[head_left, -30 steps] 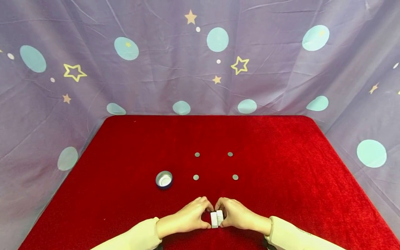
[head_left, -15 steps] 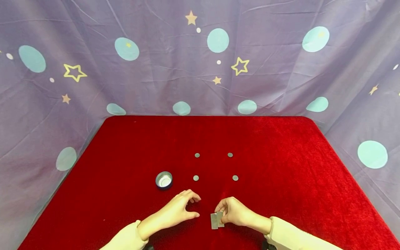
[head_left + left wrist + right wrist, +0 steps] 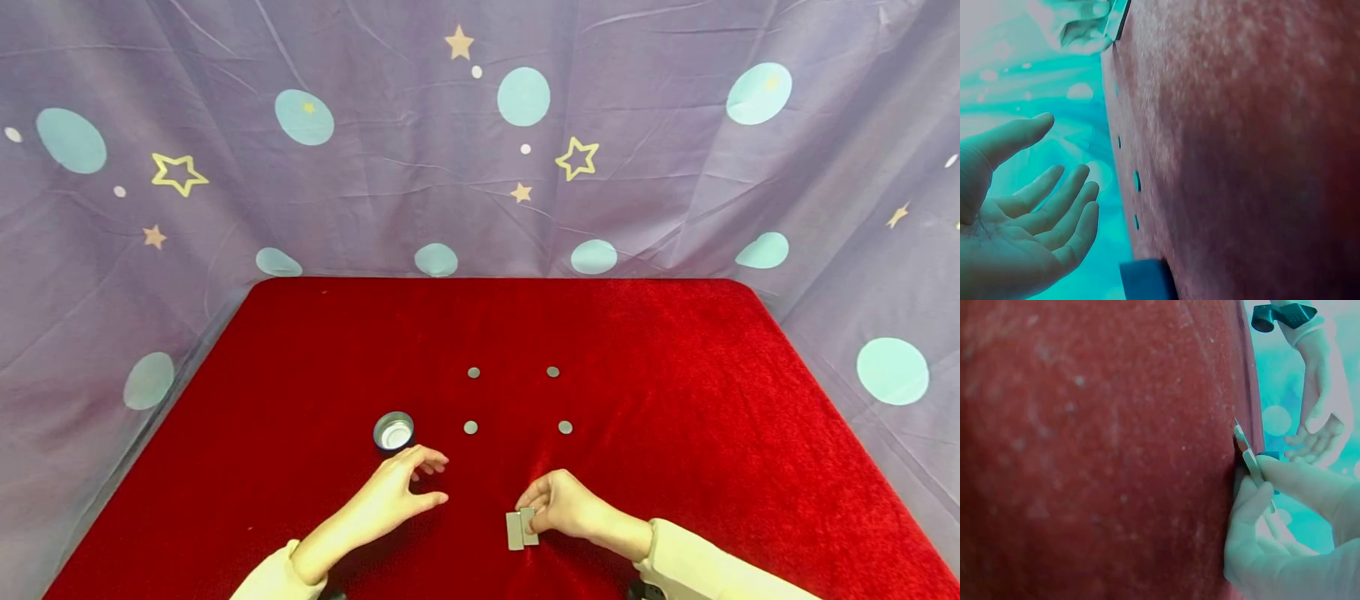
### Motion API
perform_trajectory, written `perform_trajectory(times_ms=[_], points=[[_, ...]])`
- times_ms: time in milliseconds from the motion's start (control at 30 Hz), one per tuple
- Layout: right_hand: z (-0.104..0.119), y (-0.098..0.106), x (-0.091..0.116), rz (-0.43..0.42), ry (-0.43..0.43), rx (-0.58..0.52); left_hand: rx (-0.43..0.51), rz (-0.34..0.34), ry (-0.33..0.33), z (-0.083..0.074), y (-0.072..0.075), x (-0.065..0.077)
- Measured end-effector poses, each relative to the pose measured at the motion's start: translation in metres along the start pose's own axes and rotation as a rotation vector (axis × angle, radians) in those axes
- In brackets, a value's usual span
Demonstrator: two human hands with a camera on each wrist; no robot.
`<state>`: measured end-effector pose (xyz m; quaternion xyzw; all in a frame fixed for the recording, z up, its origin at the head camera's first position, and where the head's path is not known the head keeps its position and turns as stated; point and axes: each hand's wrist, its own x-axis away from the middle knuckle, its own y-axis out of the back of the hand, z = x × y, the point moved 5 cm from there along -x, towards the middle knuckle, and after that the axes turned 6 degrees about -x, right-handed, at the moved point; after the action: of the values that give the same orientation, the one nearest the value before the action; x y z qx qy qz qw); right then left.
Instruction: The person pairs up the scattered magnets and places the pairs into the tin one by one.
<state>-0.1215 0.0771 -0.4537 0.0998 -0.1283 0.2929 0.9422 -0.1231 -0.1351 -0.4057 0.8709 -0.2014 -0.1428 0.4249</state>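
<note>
My right hand [image 3: 567,507] pinches a flat, silvery rectangular plate [image 3: 529,527] between thumb and fingers, low over the red cloth. Against its left side, slightly offset, sits a second matching plate [image 3: 513,532]; the two look joined. In the right wrist view the plates [image 3: 1252,464] appear thin and edge-on, tilted, with fingers covering part of them. My left hand [image 3: 390,490] is off to the left with thumb and fingers spread, holding nothing. Just beyond its knuckles stands a shallow round tin [image 3: 393,431], dark blue outside and silvery inside. The left wrist view shows the open palm [image 3: 1029,244].
Several small grey discs lie spread on the red cloth beyond the hands, among them a near-left disc [image 3: 471,427] and a near-right disc [image 3: 566,427]. A purple curtain [image 3: 420,167] with stars and dots hangs behind the red-covered table [image 3: 675,350].
My left hand has let go of the left plate and moved left and away, toward the tin. The right hand stays nearly in place with the plates, whose broad faces now look greyer.
</note>
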Motion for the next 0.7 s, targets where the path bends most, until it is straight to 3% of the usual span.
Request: perform_trajectory(times_ms=[233,500,700], points=[[-0.002,-0.001,-0.001,0.004,0.0,-0.062,0.007,-0.033,0.035,0.008,0.008,0.004],[0.002,-0.003,-0.005,-0.064,0.056,0.023,0.011,-0.048,0.078,0.014,0.011,0.008],[-0.001,-0.004,-0.005,-0.06,0.038,-0.039,-0.002,-0.14,0.064,0.018,0.021,0.01]])
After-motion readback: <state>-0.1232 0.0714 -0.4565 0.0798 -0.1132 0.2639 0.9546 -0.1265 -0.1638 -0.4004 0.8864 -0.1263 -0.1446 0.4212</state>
